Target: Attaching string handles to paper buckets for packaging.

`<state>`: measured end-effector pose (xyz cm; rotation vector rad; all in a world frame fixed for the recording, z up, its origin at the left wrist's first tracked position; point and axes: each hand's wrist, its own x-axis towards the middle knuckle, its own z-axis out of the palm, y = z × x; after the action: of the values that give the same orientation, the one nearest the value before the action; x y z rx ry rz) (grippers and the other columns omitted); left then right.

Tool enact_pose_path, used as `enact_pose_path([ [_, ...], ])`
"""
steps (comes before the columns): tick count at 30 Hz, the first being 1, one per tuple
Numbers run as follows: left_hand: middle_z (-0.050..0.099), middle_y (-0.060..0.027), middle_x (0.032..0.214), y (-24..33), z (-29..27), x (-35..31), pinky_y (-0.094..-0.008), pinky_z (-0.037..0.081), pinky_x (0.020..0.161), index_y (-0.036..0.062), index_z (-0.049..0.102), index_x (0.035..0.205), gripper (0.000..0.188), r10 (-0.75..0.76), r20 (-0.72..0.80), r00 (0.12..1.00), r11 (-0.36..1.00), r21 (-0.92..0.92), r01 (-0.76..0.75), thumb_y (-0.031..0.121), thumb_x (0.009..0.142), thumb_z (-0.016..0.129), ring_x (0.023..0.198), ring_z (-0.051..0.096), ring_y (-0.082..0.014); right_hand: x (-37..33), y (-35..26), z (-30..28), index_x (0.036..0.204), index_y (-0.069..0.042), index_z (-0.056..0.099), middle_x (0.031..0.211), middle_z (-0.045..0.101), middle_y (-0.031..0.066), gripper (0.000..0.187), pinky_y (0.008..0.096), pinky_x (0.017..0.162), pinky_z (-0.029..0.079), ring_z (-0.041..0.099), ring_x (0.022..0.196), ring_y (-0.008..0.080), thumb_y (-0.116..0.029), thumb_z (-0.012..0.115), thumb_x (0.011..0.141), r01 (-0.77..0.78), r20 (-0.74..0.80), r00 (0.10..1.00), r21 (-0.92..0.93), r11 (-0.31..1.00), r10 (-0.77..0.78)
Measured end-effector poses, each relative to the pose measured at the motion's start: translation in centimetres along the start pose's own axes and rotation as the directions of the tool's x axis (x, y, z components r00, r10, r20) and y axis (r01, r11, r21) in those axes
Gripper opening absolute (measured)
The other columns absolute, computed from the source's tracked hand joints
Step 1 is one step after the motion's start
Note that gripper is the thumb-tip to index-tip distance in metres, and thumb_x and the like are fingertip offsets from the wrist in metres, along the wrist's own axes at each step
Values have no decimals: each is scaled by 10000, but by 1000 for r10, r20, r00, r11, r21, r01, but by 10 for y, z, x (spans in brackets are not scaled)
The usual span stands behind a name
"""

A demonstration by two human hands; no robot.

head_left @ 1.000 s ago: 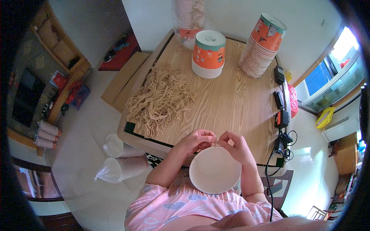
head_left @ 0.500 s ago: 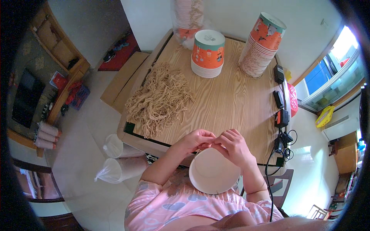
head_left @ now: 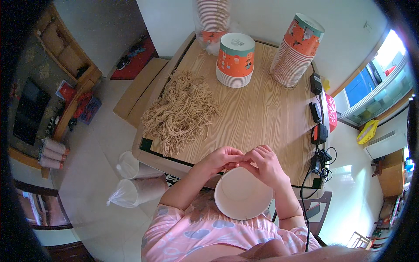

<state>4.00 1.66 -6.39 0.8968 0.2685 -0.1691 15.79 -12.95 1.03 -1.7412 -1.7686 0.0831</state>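
A white-lined paper bucket point(head_left: 242, 198) rests against my lap at the table's near edge, its mouth turned up toward me. At its far rim my left hand point(head_left: 222, 159) and my right hand point(head_left: 265, 165) meet, both with fingers pinched together. Whatever lies between the fingertips is too small and covered to make out. Farther left on the table, away from both hands, spreads a loose heap of tan cord point(head_left: 181, 113).
Upside-down orange and green paper buckets stand in a short stack point(head_left: 235, 61) and a tall stack point(head_left: 299, 50); another wrapped stack point(head_left: 213, 19) is behind. Black adapters and cables point(head_left: 321, 133) line the table's right edge. Bagged white stacks point(head_left: 146, 192) lie on the floor at left.
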Motion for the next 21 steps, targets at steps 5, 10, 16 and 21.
enact_pose_path([
  [5,521,49,619,8,5,-9,-177,296,465,64,636,815,152,18,-44,999,999,46,-16,214,837,641,517,418,-26,0,8,1,799,-64,562,730,584,53,231,333,666,454,580,693,228,-165,751,710,-121,22,993,204,971,119],
  [10,523,49,638,13,2,-11,-184,308,485,54,656,828,150,20,-11,1000,998,62,-20,203,827,639,533,422,-32,-1,21,3,816,-40,562,742,585,40,228,289,655,455,572,709,158,-129,753,728,-306,159,952,417,856,263],
  [16,568,35,685,7,-3,-4,-184,337,503,27,668,891,169,59,16,998,993,99,-61,172,804,654,566,462,-36,-3,34,12,857,-25,574,749,584,24,229,275,652,456,549,724,109,-141,741,753,-392,279,919,570,722,279],
  [21,601,21,729,4,-6,2,-173,369,520,26,665,900,155,73,40,997,994,74,-75,124,780,676,597,508,-39,-5,44,18,875,-28,585,742,589,32,227,286,629,463,548,717,115,-169,730,772,-349,260,936,586,731,238],
])
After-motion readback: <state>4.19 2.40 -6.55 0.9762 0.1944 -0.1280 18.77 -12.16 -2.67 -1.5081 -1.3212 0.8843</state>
